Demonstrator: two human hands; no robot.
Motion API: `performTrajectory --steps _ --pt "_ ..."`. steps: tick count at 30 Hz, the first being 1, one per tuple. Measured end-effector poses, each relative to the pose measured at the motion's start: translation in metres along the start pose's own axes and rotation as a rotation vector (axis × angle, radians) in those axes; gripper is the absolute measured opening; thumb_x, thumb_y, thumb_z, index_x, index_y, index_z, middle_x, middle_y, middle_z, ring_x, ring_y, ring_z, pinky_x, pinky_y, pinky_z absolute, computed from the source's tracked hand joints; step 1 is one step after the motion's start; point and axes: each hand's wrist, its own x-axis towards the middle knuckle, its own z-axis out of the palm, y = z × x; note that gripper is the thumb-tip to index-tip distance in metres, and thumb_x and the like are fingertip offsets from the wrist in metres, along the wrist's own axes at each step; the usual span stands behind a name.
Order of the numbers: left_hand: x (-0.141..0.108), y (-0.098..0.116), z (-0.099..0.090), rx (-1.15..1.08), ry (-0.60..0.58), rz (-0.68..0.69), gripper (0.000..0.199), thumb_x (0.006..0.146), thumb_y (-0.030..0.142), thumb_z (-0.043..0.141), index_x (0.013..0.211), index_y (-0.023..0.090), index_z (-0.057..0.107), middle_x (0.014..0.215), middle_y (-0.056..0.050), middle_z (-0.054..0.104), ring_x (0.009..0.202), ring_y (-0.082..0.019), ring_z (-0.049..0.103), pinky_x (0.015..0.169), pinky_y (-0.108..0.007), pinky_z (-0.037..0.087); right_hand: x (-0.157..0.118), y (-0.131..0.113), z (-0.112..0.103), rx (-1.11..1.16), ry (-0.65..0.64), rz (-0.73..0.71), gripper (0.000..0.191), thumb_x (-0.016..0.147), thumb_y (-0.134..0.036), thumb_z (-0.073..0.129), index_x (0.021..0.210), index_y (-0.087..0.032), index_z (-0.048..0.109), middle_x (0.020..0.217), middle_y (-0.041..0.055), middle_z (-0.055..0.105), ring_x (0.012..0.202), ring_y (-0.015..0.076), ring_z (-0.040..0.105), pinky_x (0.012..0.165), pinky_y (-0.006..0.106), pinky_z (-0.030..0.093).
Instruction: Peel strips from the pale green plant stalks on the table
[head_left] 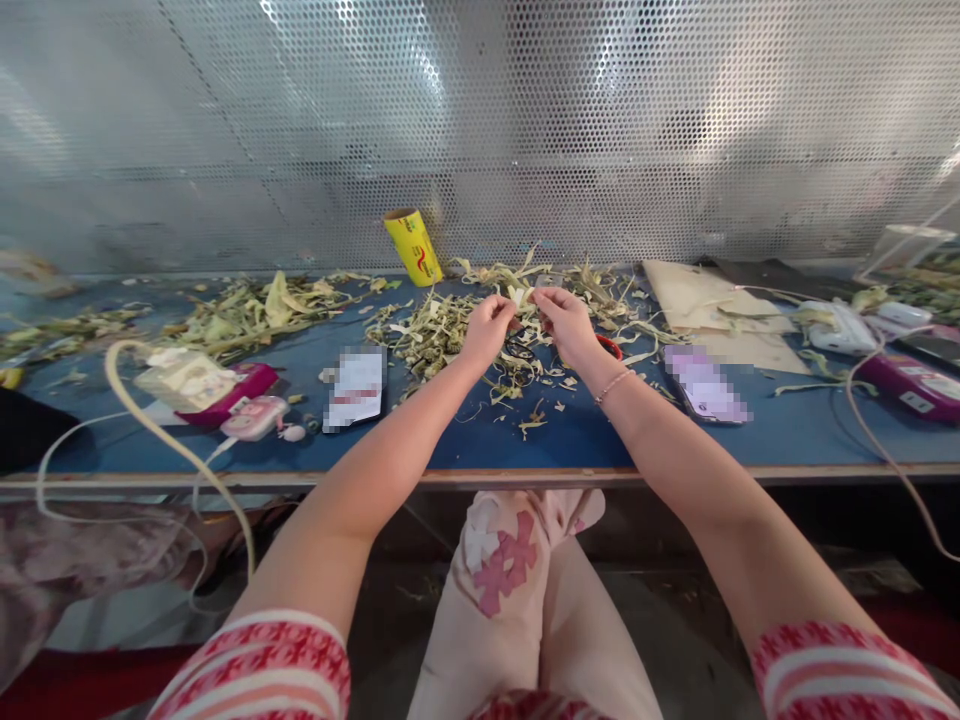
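Note:
Above a pile of dried plant pieces, my left hand (489, 328) is closed in a pinch on a small pale leaf piece (519, 296). From the other side my right hand (566, 322) pinches the same piece, its fingertips close to the left ones. The exact kind of plant is hard to make out. Under and left of my hands lies a heap of curled, greenish dried leaves (431, 335), with thin strips and scraps scattered toward me. A red looped handle (609, 347) shows beside my right wrist, mostly hidden by it.
A yellow tube (414, 248) leans near the perforated metal panel (480, 130). Phones (355, 388) (705, 385) flank my arms on the blue tabletop (480, 440). More leaves (262, 310) and cabled purple devices (225, 392) lie left; cardboard (705, 300) and another purple device (911, 385) lie right.

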Motion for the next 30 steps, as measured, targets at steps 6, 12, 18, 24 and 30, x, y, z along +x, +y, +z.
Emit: performTrajectory --steps 6,12,18,24,30 --pt "0.001 -0.006 -0.001 0.037 -0.013 -0.028 0.019 0.082 0.031 0.054 0.068 0.019 0.052 0.056 0.002 0.058 0.058 -0.013 0.056 0.066 -0.028 0.045 -0.002 0.0 0.002 -0.026 -0.037 -0.057 0.024 0.068 -0.038 0.068 0.079 -0.019 0.059 0.065 -0.005 0.05 0.056 0.0059 0.041 0.05 0.02 0.034" --pt "-0.004 0.003 -0.001 0.123 -0.039 -0.01 0.016 0.081 0.027 0.054 0.066 0.019 0.051 0.052 0.003 0.057 0.056 -0.013 0.057 0.063 -0.028 0.042 0.001 0.002 -0.001 -0.156 -0.046 -0.16 0.025 0.066 -0.04 0.071 0.074 -0.018 0.064 0.077 -0.0007 0.059 0.067 0.0089 0.049 0.06 0.023 0.04" --pt "-0.007 0.006 -0.001 0.23 -0.062 0.131 0.016 0.077 0.021 0.053 0.062 0.02 0.047 0.055 0.002 0.054 0.056 -0.012 0.05 0.058 -0.027 0.037 0.003 0.002 -0.003 -0.096 -0.121 -0.122 0.028 0.062 -0.042 0.075 0.07 -0.017 0.066 0.076 0.0008 0.064 0.07 0.0114 0.054 0.071 0.027 0.046" --pt "-0.002 -0.001 -0.001 0.374 -0.022 0.301 0.024 0.074 0.017 0.057 0.057 0.021 0.041 0.057 0.001 0.046 0.06 -0.013 0.044 0.061 -0.029 0.036 0.002 0.002 -0.005 -0.069 -0.123 -0.096 0.032 0.057 -0.045 0.078 0.068 -0.018 0.064 0.068 -0.0011 0.063 0.072 0.013 0.057 0.075 0.029 0.047" --pt "-0.003 0.002 0.0 0.407 -0.026 0.339 0.023 0.073 0.014 0.058 0.059 0.021 0.04 0.063 0.001 0.044 0.061 -0.013 0.043 0.063 -0.029 0.037 0.0 -0.001 -0.006 0.006 -0.154 -0.058 0.032 0.055 -0.041 0.08 0.068 -0.017 0.062 0.065 -0.0028 0.061 0.066 0.0098 0.055 0.07 0.026 0.046"
